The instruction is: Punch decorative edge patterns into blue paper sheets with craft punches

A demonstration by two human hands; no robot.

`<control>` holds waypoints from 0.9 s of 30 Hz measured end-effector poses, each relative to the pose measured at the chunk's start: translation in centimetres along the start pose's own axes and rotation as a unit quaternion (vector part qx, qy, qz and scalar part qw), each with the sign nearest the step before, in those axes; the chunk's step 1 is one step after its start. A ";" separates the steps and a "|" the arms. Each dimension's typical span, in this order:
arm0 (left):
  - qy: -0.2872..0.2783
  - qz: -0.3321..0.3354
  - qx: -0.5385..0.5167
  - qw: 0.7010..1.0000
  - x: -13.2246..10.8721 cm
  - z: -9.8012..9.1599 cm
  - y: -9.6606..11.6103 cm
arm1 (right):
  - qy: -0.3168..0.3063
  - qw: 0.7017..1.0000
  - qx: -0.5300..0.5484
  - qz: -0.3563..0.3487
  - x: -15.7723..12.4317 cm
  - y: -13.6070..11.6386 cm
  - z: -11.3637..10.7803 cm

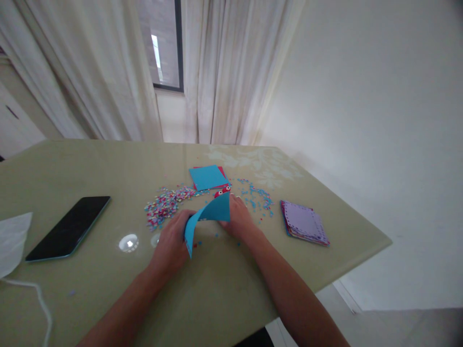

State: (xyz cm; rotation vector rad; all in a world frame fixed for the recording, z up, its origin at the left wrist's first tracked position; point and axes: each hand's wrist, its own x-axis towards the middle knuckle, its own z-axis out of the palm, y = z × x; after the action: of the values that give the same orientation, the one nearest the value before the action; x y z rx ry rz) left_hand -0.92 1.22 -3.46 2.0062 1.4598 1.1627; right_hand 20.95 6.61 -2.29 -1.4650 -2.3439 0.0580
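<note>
Blue paper (217,209) is clamped in the left hand (174,236); the right hand (239,218) has its grip hidden. Punching seems underway, calling for steady alignment.

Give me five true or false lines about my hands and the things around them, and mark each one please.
1. The left hand holds a bent blue sheet. True.
2. The dark-screened device lies right of the purple-topped stack. False: the device is left of the stack.
3. A multicoloured confetti pile lies left of the scattered blue bits. True.
4. The top of the flat pile beyond the hands is yellow. False: its top is blue, with red showing beneath.
5. The red thing with eye-like spots is far from the right hand. False: it shows close by that hand.
</note>
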 end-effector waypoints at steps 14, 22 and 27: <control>0.130 -0.235 -0.262 0.927 -0.3 -0.7 3.8 | 0.044 0.996 0.061 -0.057 0.3 -1.8 -0.1; 0.172 -0.250 -0.283 0.910 0.1 -0.7 4.5 | 0.051 0.775 0.623 0.096 -0.6 -2.5 -0.9; 0.161 -0.234 -0.262 0.922 0.1 -0.7 4.6 | -0.001 0.626 0.770 0.128 -0.8 -3.8 -1.7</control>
State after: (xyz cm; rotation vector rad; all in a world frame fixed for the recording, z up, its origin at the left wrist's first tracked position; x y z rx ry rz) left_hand 1.21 -0.58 0.32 1.0707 1.4583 1.5019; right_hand 18.54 3.83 -0.07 -0.6915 -1.0549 1.6294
